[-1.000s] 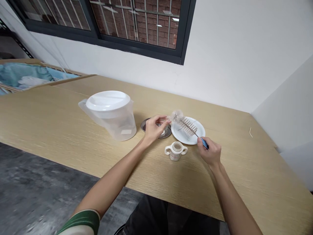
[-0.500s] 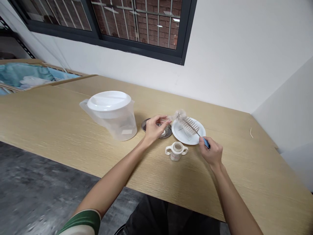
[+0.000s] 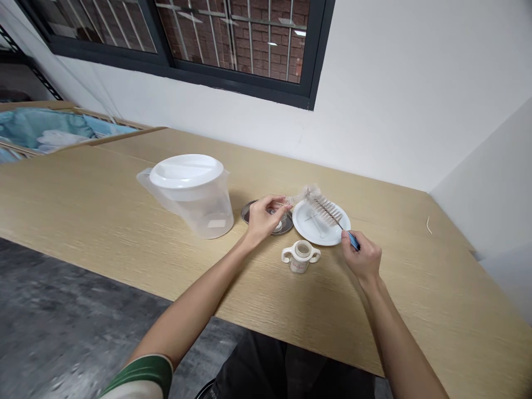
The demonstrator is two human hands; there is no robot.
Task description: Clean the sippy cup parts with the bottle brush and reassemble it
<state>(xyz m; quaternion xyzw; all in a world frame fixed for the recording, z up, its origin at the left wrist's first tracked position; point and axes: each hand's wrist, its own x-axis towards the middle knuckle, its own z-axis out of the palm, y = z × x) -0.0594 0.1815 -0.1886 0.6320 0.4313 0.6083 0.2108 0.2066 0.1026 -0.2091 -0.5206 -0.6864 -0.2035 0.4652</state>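
Observation:
My right hand (image 3: 362, 254) is closed around the blue handle of a bottle brush (image 3: 328, 209), whose pale bristles slant up and left over a white plate (image 3: 300, 228). In my left hand (image 3: 266, 217), thumb and fingers pinch a small clear piece (image 3: 290, 200) beside the brush's tip; its exact kind is too small to tell. Below the left hand lies a round metal tray (image 3: 246, 211), partly hidden, with small pale parts on it. A small baby bottle (image 3: 300, 260) with two white handles and an open top stands upright in front of the plate. Thin clear pieces lie on the plate.
A translucent pitcher (image 3: 203, 213) with a white lid stands left of the tray. A thin pale strip (image 3: 428, 225) lies on the table (image 3: 415, 277) at the right. Blue-lined bins (image 3: 45, 127) sit at the far left, and a barred window (image 3: 233, 39) is behind.
The brush and my right hand have shifted slightly to the right. My left hand stays in nearly the same place, still pinching the clear piece.

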